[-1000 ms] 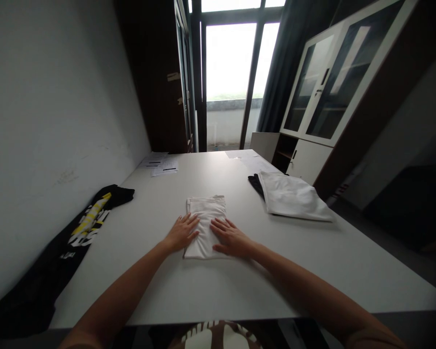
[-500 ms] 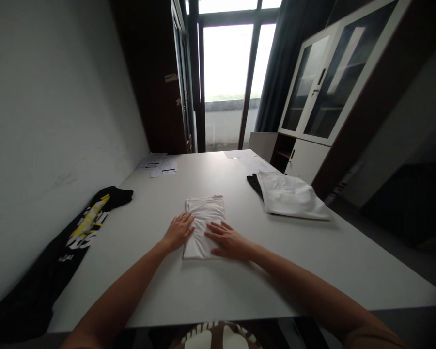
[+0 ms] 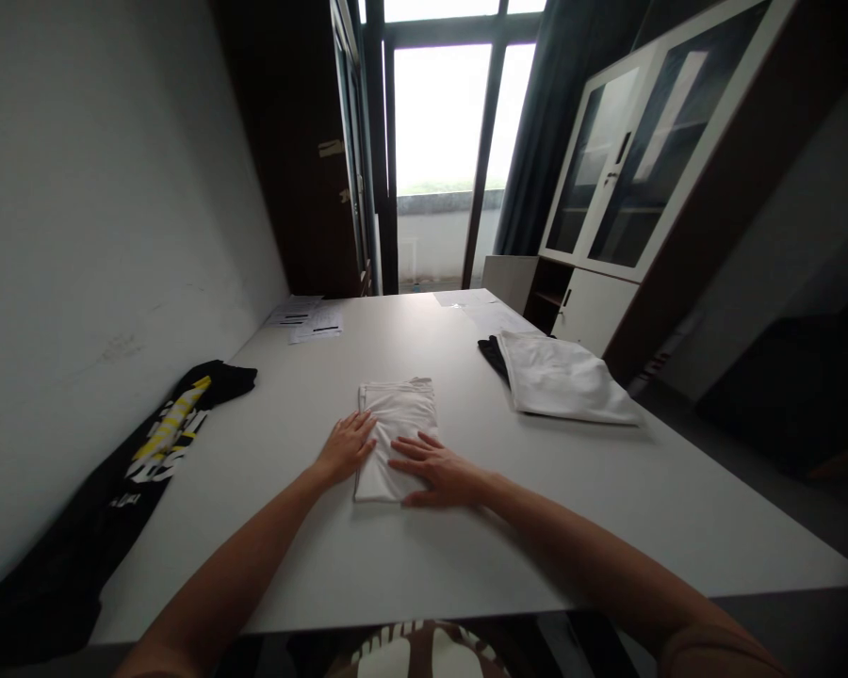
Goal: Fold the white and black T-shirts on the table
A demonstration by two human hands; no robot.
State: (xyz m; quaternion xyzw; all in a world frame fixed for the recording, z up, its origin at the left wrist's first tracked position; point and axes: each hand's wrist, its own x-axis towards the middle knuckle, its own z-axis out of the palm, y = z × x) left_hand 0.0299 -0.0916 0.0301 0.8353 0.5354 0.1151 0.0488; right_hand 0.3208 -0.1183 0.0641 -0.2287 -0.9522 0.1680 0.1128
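Note:
A folded white garment point(image 3: 399, 414) lies flat in the middle of the white table point(image 3: 410, 556). My left hand point(image 3: 346, 450) rests palm down on its near left edge, fingers spread. My right hand point(image 3: 434, 469) lies flat across its near end, fingers pointing left toward the other hand. Neither hand grips anything; both press on the cloth.
A black garment with yellow and white print point(image 3: 155, 443) lies along the table's left edge by the wall. A folded white garment over a black one point(image 3: 562, 381) sits at the right. Papers point(image 3: 307, 320) lie at the far left. A glass-door cabinet point(image 3: 614, 179) stands to the right.
My right hand has slid leftward across the near end of the folded garment, closing on my left hand. The left hand has barely moved.

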